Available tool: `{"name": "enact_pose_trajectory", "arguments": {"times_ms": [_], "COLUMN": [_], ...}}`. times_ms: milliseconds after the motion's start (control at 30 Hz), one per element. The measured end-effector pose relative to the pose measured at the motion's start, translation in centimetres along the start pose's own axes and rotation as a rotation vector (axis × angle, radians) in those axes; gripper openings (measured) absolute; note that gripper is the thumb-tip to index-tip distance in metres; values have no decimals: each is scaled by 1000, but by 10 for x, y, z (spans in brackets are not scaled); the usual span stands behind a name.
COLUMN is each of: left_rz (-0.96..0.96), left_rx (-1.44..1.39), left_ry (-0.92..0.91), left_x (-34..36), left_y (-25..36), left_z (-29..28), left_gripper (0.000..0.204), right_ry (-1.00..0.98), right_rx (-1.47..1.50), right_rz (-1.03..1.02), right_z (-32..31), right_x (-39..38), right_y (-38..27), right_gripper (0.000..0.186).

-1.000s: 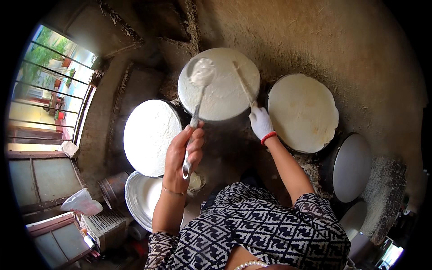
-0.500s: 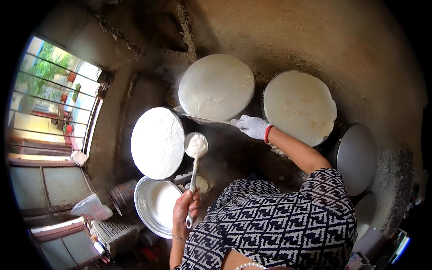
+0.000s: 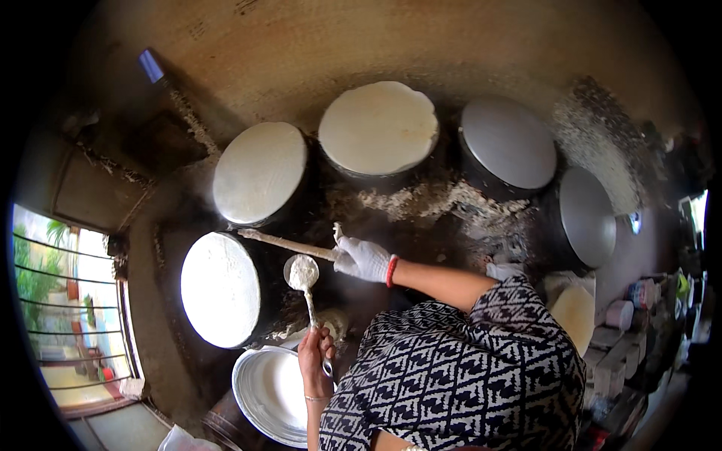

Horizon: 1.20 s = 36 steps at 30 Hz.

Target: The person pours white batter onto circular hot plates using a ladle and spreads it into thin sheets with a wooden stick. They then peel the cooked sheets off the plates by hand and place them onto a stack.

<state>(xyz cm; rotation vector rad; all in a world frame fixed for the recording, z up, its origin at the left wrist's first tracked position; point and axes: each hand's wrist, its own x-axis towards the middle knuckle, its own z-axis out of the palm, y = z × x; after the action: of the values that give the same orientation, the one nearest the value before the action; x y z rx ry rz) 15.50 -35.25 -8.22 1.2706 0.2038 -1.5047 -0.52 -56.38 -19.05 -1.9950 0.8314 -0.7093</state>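
Just right of the tub, my left hand is wrapped around a loaded ladle; farther beyond the tub, my gloved right hand grips a stick.

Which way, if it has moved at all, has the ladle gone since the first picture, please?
Yes: the ladle overlapped the upper-left griddle a second ago; it has since drawn back, clear of that fixed griddle, toward the bucket.

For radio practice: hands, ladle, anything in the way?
Left hand gripping ladle. White batter aboard. Right hand gripping stick, possible obstacle near ladle.
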Motion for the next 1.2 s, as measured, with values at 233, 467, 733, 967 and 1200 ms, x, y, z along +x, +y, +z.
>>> {"name": "enact_pose_trajectory", "arguments": {"times_ms": [233, 467, 733, 967, 1200], "left_rz": [-106, -89, 140, 327, 288], "left_rx": [-92, -252, -379, -112, 1110], "left_ry": [-234, -94, 322, 904, 1182], "left_x": [69, 47, -49, -113, -73], "left_y": [-3, -16, -50, -126, -148], "left_z": [44, 105, 58, -146, -408], "left_gripper": [21, 24, 27, 20, 22], "right_ry": [-122, 5, -474, -759, -999], "right_rx": [-126, -2, 239, 523, -7], "right_rz": [221, 180, 76, -88, -291], "right_z": [-50, -85, -45, 92, 216], "right_x": [-6, -15, -2, -64, -107], "right_y": [-85, -41, -9, -46, -78], "right_gripper": [79, 20, 17, 16, 57]}}
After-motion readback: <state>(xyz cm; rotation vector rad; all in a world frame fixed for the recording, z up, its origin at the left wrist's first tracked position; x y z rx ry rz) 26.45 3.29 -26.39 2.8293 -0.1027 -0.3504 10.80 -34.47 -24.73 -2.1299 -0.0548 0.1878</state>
